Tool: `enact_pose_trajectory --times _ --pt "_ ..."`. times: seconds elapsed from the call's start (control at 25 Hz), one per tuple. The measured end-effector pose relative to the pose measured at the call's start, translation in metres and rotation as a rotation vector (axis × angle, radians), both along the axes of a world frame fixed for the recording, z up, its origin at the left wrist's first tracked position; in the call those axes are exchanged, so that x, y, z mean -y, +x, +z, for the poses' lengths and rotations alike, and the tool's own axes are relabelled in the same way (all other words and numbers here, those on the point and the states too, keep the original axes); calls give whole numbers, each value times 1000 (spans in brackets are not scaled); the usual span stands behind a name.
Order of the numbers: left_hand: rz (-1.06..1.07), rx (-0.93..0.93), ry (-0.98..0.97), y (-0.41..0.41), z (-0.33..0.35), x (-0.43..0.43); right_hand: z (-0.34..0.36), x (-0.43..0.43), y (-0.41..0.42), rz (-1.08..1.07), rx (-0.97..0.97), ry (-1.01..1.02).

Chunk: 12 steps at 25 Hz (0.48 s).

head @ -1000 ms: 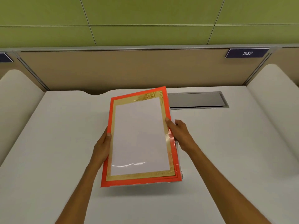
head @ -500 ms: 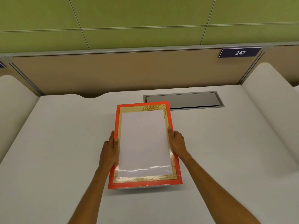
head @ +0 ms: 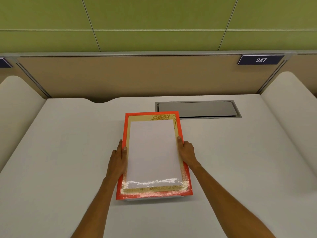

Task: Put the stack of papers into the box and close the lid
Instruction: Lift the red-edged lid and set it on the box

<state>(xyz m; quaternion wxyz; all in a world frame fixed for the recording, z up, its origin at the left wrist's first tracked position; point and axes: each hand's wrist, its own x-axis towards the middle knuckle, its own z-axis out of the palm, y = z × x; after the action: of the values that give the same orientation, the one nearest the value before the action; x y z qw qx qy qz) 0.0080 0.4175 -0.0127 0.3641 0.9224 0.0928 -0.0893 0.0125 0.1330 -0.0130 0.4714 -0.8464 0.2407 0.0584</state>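
A flat box lies in the middle of the white desk (head: 68,152). Its orange-red lid (head: 152,195) has a glossy clear window with a gold border. Through the window I see the white stack of papers (head: 154,152). The lid lies level on the box, and a strip of the pale box base (head: 154,199) shows under its near edge. My left hand (head: 118,157) holds the lid's left edge, thumb on top. My right hand (head: 187,152) holds the right edge the same way.
A grey metal cable hatch (head: 197,109) is set into the desk just behind and right of the box. A tan partition with a "247" label (head: 260,60) closes the back. Cream side dividers (head: 17,103) (head: 291,103) bound the desk left and right.
The lid was tilted and raised a second ago; it has come down flat and square over the box, with both hands following it down along its sides.
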Motion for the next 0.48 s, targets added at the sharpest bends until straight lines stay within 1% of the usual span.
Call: enact_pose_trajectory --times 0.16,0.2,0.24,0.28,0.32,0.4,0.48 --pt "-11 26 23 1 -8 -1 -4 0 -2 9 -5 -61" --pt "-14 25 29 1 -9 -2 -3 -2 -4 12 -3 -110" --pt "-16 18 51 0 -9 -3 -2 -4 -7 16 4 -212" --pt "-16 29 111 0 -8 -2 -1 -6 -10 20 29 -351" --pt "-16 78 210 1 -7 -1 0 -9 -11 33 78 -478" --pt "-72 250 438 7 -5 3 4 -16 -11 150 190 -594" --pt "-216 350 538 15 -3 11 2 -22 -8 336 236 -673"
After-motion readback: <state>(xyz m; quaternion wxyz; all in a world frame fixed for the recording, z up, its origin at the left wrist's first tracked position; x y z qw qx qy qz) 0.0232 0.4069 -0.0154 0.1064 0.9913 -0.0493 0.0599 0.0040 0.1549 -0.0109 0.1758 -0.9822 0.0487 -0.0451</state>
